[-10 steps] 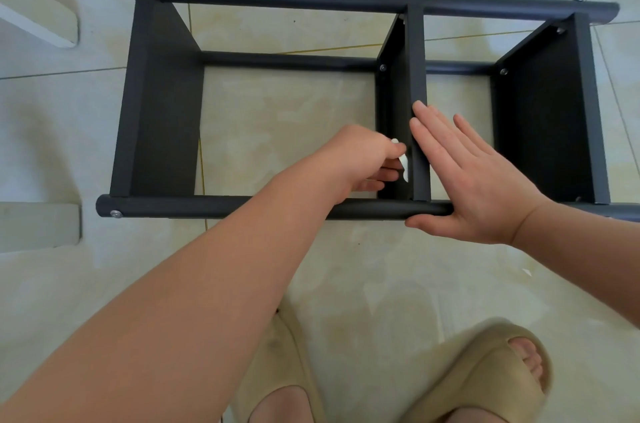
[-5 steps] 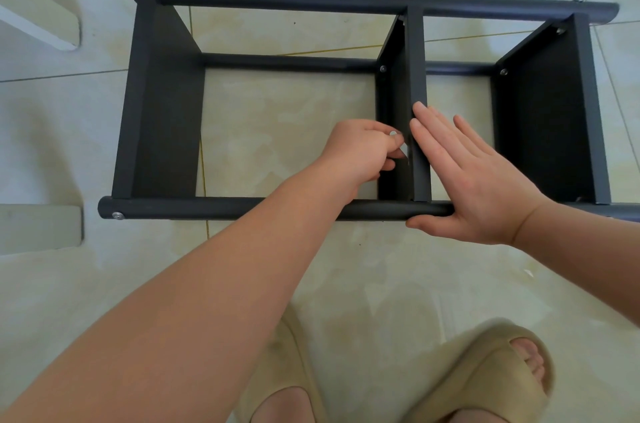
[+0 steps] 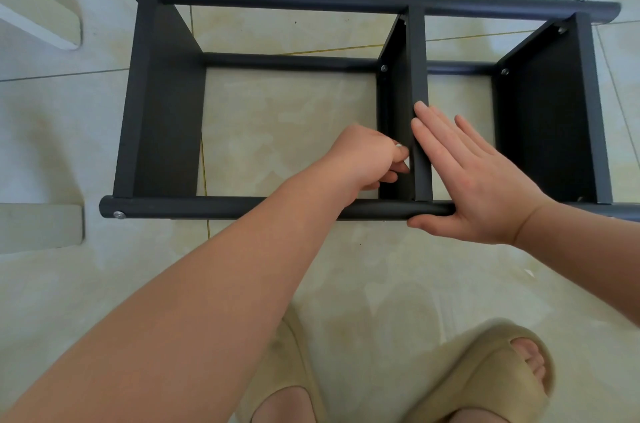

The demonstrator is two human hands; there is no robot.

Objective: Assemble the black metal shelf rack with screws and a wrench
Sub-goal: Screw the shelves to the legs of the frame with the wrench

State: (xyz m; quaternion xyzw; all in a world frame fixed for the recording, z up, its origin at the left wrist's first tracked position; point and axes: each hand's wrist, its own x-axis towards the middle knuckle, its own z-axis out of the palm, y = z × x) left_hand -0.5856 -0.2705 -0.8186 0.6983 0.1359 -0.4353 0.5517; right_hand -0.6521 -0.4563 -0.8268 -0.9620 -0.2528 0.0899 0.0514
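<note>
My left hand [image 3: 370,155] pinches a small silvery piece [image 3: 399,145], wrench or screw I cannot tell, beside the middle panel [image 3: 419,69]. My right hand [image 3: 474,187] lies flat, fingers straight, pressing that panel and the front tube [image 3: 207,207]. The black rack [image 3: 162,103] lies on its side on the tiled floor [image 3: 104,284]. If the flat hand eases, I judge the panel may shift and the piece slip from my pinch.

The rack [image 3: 166,110] lies on its side on the floor [image 3: 104,284], beyond two slippers [image 3: 485,377]. The left hand [image 3: 367,155] is in the left bay, holding a small metal part [image 3: 399,145] beside the middle panel [image 3: 417,58]. The right hand [image 3: 474,187] lies on that panel's edge and the near tube [image 3: 207,207].
</note>
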